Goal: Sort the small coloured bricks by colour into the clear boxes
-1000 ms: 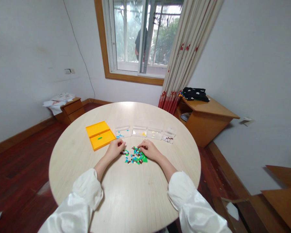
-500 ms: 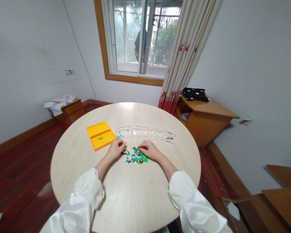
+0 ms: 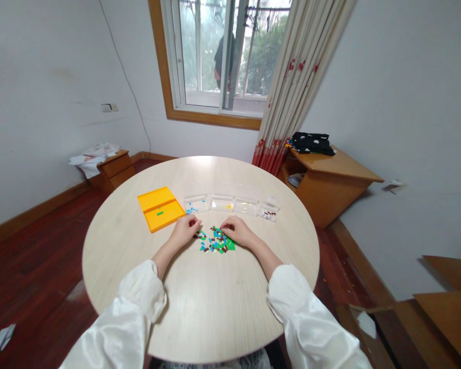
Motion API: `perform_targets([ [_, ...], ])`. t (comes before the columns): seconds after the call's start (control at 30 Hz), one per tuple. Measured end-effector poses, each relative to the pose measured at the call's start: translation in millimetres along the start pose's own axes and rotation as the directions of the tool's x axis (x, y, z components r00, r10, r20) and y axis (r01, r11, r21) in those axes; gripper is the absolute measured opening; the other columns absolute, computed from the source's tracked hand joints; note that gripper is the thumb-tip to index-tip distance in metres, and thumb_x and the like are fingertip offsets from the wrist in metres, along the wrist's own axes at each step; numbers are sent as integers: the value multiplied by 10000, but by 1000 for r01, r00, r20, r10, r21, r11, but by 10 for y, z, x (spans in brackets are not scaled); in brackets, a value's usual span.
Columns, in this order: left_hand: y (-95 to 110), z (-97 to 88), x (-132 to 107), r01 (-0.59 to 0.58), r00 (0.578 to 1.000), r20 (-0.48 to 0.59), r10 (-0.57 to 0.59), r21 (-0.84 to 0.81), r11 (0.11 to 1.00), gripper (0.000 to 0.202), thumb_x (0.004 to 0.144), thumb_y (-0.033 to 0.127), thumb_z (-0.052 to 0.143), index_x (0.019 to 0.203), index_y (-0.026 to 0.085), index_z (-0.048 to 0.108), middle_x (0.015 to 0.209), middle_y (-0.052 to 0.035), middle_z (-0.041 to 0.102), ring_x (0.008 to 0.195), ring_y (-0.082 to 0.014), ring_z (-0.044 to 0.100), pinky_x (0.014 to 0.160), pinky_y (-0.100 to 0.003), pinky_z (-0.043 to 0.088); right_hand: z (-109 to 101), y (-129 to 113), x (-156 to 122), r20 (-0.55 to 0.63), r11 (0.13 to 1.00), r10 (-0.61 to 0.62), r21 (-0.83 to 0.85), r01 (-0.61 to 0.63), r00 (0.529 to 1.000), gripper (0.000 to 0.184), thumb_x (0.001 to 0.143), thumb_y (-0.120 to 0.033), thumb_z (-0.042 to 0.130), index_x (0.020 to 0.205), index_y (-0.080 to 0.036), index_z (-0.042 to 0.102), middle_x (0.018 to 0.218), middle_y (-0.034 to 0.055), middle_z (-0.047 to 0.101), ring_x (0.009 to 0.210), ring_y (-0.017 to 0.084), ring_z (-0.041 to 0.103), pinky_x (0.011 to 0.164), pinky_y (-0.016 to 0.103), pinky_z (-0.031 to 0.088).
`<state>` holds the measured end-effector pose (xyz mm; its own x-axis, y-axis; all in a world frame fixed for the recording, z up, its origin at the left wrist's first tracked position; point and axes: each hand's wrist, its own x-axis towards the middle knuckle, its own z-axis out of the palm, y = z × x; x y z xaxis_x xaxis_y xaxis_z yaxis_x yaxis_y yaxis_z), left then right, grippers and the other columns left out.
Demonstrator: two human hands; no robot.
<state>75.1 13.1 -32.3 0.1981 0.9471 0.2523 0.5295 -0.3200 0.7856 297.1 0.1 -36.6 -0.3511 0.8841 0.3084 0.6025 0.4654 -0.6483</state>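
A loose pile of small toy bricks (image 3: 217, 241) in green, blue, brown and white lies on the table between my hands. My left hand (image 3: 184, 230) rests at the pile's left edge, thumb and fingers curled together; whatever they hold is too small to make out. On the other side, my right hand (image 3: 237, 230) reaches over the upper right of the pile. Its fingertips are pinched at the bricks, and what is between them is hidden. Beyond the left hand, an orange case (image 3: 163, 221) lies open with a green piece (image 3: 160, 213) inside.
Behind the pile stands a row of clear trays: one with blue bricks (image 3: 196, 209), two with yellow pieces (image 3: 223, 208) (image 3: 246, 212), and one with brown bricks (image 3: 268, 217). All sit on the round pale table (image 3: 200, 307). A wooden cabinet (image 3: 326, 189) stands right of the table.
The view has tilted slightly downward, so the scene shifts a little. Both hands stay beside the pile, with the right fingers moved slightly at the bricks.
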Motion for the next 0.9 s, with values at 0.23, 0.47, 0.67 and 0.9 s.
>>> perform_targets([
  [0.23,22,-3,-6,-11,1000,-14,11,12,1000,274,737,374,487,549,174,487,527,9,504,530,-130,459,535,-246,338,17,12,9,-6,1000,3,-17,-3,1000,108,763,-106,585,758,-159,679,741,27,624,711,126,534,682,253,399],
  [0.47,13,9,1,-7,1000,-2,7,15,1000,266,741,372,489,567,172,508,542,3,525,542,-134,472,545,-250,353,15,15,7,-42,991,109,87,-105,993,119,784,-152,542,789,-149,661,737,28,650,689,129,562,670,259,428],
  [0.67,24,16,7,18,1000,-13,-18,13,1000,274,737,387,484,563,176,512,512,7,523,517,-134,466,532,-252,352,-2,85,21,-108,951,182,273,-147,977,127,752,-216,559,776,-153,666,754,32,681,708,140,604,690,274,466],
  [0.9,12,9,19,11,1000,-19,-10,26,1000,287,721,410,474,559,177,516,526,6,509,528,-135,459,550,-257,350,-10,139,57,-172,906,261,383,-180,950,143,687,-245,588,758,-146,662,719,34,673,651,137,586,644,270,457],
])
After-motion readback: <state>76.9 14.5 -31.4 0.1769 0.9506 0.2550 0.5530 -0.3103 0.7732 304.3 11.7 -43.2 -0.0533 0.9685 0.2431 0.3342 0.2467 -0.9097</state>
